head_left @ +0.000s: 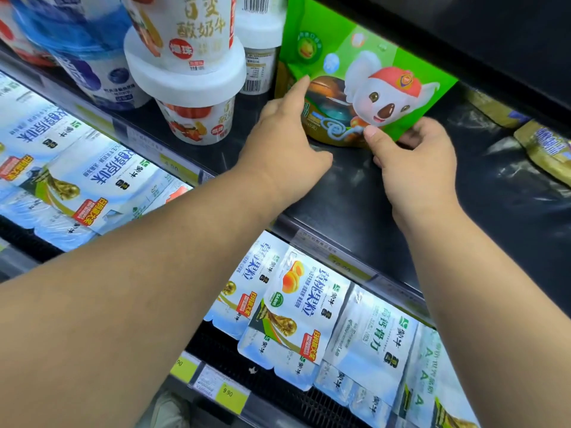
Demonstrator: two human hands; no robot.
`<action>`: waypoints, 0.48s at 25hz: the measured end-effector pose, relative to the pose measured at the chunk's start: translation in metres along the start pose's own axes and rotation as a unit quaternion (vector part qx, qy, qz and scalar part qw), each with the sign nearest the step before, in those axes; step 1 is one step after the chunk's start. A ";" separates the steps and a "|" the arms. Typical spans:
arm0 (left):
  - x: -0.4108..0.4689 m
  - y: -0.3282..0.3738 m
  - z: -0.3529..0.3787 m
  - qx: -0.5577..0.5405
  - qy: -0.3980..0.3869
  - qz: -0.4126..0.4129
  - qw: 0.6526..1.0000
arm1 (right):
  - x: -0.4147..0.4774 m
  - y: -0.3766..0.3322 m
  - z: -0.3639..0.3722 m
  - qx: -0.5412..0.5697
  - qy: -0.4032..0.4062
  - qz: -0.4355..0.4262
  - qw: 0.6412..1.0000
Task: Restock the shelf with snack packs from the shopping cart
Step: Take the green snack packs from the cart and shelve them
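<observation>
One pack: a green snack pack (pixel 367 78) with a cartoon koala on it is the only one in the hands. It stands tilted on the dark shelf (pixel 349 193), near the back, just beside the white cups.
Right hand: the right hand (pixel 414 156) holds the pack's lower right corner, thumb on the front and fingers curled behind it.
Left hand: the left hand (pixel 287 134) is flat and loose. Its pointing finger touches the pack's left edge, and the other fingers are curled under. It holds nothing. It seems to be steadying or nudging the pack.
Next to the pack: stacked white yogurt cups (pixel 188 72) stand on the left, on the same shelf. Gold and blue bags (pixel 547 146) lie on the right, well apart from the pack.
Gap: most of the dark shelf in front of and beside the pack is bare.
Below: rows of white and blue milk pouches (pixel 296 307) lie on the lower shelf, with yellow price tags (pixel 228 393) along the edge.
Cart: the shopping cart is not in view, so I cannot tell how many packs are left in it.
How far along: I think the job is early. One pack is nearly in place but the right hand has not let go of it, and there is room for many more.
</observation>
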State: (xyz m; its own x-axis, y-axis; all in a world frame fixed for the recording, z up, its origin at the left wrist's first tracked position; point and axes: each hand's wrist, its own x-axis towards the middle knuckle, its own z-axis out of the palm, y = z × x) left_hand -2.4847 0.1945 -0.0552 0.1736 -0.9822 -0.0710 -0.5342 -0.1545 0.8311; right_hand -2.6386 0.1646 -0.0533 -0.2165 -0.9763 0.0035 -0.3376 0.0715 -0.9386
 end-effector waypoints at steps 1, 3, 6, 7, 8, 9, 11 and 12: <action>-0.003 -0.001 -0.002 0.000 -0.005 0.000 1.000 | -0.003 0.000 -0.002 0.015 -0.008 0.016 1.000; -0.008 -0.001 -0.007 -0.001 -0.015 0.006 1.000 | -0.008 -0.001 -0.006 0.042 -0.017 0.065 0.997; -0.019 0.002 -0.012 -0.022 -0.013 0.006 1.000 | -0.024 -0.004 -0.015 0.121 -0.019 0.126 0.984; -0.026 0.002 -0.013 -0.032 -0.009 0.004 0.999 | -0.033 -0.006 -0.019 0.140 -0.025 0.133 0.981; -0.034 0.001 -0.015 -0.044 -0.005 0.005 0.999 | -0.044 -0.008 -0.022 0.151 -0.035 0.136 0.979; -0.043 0.000 -0.017 -0.054 0.001 0.010 0.999 | -0.054 -0.010 -0.024 0.157 -0.049 0.135 0.977; -0.064 -0.004 -0.026 -0.055 0.015 0.028 0.998 | -0.076 -0.015 -0.026 0.164 -0.084 0.126 0.975; -0.074 -0.007 -0.031 -0.057 0.022 0.033 0.998 | -0.087 -0.017 -0.025 0.166 -0.098 0.120 0.974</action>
State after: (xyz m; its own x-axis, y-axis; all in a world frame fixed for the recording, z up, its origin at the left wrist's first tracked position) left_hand -2.4679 0.2721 -0.0389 0.1785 -0.9839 0.0083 -0.4488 -0.0739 0.8906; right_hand -2.6370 0.2533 -0.0293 -0.0628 -0.9623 -0.2646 0.0225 0.2637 -0.9643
